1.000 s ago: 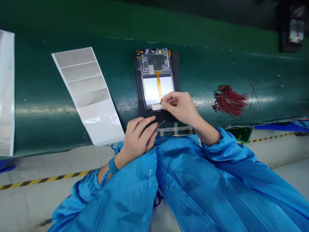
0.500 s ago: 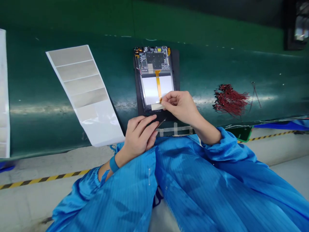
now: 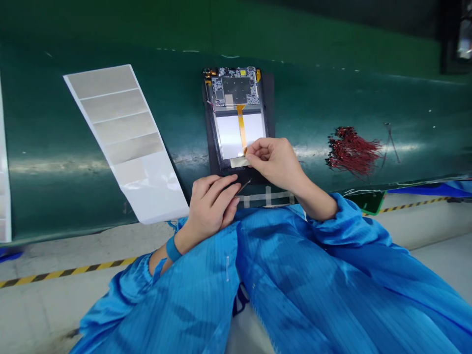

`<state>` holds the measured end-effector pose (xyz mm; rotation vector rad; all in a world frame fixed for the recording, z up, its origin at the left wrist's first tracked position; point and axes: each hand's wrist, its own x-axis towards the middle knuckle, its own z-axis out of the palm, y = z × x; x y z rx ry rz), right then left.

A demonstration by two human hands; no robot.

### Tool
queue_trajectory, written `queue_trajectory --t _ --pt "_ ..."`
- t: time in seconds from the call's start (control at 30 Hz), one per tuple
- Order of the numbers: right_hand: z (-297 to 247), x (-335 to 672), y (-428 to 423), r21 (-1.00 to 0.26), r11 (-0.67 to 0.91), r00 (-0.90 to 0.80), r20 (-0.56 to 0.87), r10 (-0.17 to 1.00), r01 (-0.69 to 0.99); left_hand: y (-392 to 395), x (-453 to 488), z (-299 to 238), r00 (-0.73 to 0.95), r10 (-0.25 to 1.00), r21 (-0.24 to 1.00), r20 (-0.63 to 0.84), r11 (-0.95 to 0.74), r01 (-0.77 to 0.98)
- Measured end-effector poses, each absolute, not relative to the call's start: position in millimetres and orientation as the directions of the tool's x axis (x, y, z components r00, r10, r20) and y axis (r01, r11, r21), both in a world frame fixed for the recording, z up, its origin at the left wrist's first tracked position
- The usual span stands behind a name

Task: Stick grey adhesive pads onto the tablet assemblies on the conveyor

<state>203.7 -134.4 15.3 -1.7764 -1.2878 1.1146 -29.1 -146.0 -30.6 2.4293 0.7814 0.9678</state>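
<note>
Nearest the blue sleeves, a thin tool (image 3: 245, 185) is held by the left hand (image 3: 210, 201) — fingers curled about it, tip pointing out past them, short of the opened tablet (image 3: 226, 135). Strips of tape (image 3: 268, 196) are stuck along the near edge of the desk (image 3: 302, 108).

Just beyond, one end of a pale strip (image 3: 238, 162) is pinched between thumb and forefinger of the right hand (image 3: 276, 160). The strip is held across the near end of the tablet, by the foot of an orange ribbon (image 3: 241, 128); whether it is stuck down cannot be told. Its placing is judged to be under way, since it is not yet let go.

The tablet lies on a black pad (image 3: 271, 108), its silver panel and, farther off, its circuit board (image 3: 238, 88) exposed. A small patch (image 3: 229, 101) is already set at the board's near edge; the back remains uncovered.

To the left, grey stickers are left on the far part of a white sheet (image 3: 158, 196) — its near part mostly bare, seemingly used. To the right, red wires (image 3: 352, 152) are heaped, untouched.
</note>
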Motion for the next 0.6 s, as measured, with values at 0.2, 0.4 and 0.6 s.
queue_trajectory --t 0.2,0.4,0.6 --pt "15.3 203.5 -135.3 -0.876 -0.268 0.144 -0.229 0.963 0.401 -145.9 -28.9 -26.6 0.613 0.620 0.551 0.490 -0.765 0.334" --pt "14.2 201.9 -136.2 -0.863 -0.255 0.152 -0.209 0.966 0.436 -144.2 -28.6 -28.4 0.613 0.616 0.533 0.495 -0.772 0.346" --pt "14.9 201.0 -136.9 -0.856 -0.227 0.149 -0.177 0.973 0.464 -141.6 -25.0 -27.6 0.643 0.615 0.512 0.457 -0.772 0.376"
